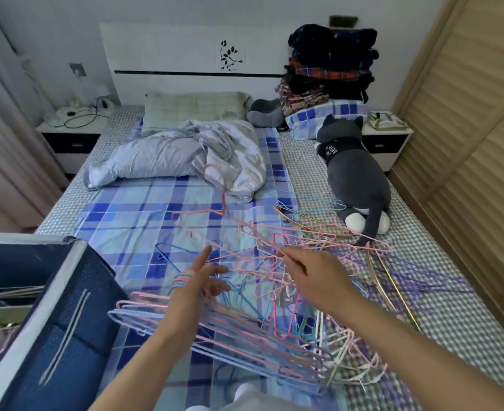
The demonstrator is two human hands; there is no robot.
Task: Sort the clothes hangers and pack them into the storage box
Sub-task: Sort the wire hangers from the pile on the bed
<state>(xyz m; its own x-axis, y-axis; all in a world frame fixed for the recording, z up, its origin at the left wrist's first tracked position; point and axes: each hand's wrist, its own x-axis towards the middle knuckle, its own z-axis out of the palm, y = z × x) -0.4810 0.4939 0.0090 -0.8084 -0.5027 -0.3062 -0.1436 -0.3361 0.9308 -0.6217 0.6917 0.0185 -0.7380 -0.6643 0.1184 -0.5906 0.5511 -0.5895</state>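
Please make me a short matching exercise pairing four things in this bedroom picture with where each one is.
Things:
1. storage box
2. plush cat
3. hanger stack
4. clothes pile

Places:
A. hooked over the left hand
B. by the headboard, on the bed's far right corner
C. at the bed's near left edge
D. lying along the bed's right side

Pairs: 1-C, 2-D, 3-A, 4-B
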